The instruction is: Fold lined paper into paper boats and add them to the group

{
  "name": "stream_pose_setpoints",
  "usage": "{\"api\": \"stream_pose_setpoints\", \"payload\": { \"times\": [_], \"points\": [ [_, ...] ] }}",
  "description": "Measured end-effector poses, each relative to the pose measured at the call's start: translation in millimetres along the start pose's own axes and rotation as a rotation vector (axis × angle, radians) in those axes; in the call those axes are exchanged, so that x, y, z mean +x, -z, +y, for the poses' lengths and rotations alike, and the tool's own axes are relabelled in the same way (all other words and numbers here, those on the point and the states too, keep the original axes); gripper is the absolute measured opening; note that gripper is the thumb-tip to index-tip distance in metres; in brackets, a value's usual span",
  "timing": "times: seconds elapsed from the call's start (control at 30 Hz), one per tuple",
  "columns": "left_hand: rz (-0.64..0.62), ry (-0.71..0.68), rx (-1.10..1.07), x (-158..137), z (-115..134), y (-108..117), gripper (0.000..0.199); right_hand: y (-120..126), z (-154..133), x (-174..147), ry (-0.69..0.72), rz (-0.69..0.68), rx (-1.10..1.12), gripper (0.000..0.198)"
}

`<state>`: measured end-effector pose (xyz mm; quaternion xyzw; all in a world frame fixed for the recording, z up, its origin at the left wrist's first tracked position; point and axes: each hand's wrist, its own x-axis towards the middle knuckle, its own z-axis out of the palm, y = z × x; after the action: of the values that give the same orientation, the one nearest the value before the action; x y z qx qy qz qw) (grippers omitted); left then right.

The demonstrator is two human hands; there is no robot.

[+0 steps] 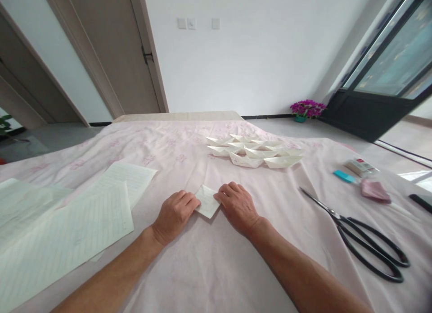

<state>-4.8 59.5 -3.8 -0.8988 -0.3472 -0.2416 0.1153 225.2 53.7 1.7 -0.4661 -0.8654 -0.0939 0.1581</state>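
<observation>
A small folded paper [207, 202], diamond-shaped and off-white, lies between my hands on the pink cloth. My left hand [177, 215] pinches its left corner, fingers curled together. At the opposite corner, my right hand [238, 206] grips the paper between thumb and fingers. Beyond the hands, slightly to the right, several white folded paper boats [249, 160] stand in rows on the cloth.
Lined paper sheets [81, 227] overlap at the left. On the right lie black-handled scissors [357, 234], a blue eraser-like block [344, 176], a pink cloth piece [374, 190] and a clear packet [361, 167]. The floral bedspread [162, 146] has wrinkles.
</observation>
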Motion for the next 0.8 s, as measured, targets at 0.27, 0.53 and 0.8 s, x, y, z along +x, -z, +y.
{"api": "stream_pose_setpoints", "payload": {
  "times": [0.27, 0.53, 0.8],
  "points": [
    [-0.070, 0.031, -0.079, -8, 0, 0, 0.012, 6, -2, -9, 0.001, -0.055, 0.121, 0.018],
    [-0.203, 0.396, -0.469, -9, -20, 2, 0.011, 7, -3, 2, -0.229, -0.093, 0.331, 0.021],
    [-0.446, 0.504, -0.736, 7, -46, 20, 0.021, 3, -3, 12, -0.342, -0.114, 0.356, 0.019]
  ]
}}
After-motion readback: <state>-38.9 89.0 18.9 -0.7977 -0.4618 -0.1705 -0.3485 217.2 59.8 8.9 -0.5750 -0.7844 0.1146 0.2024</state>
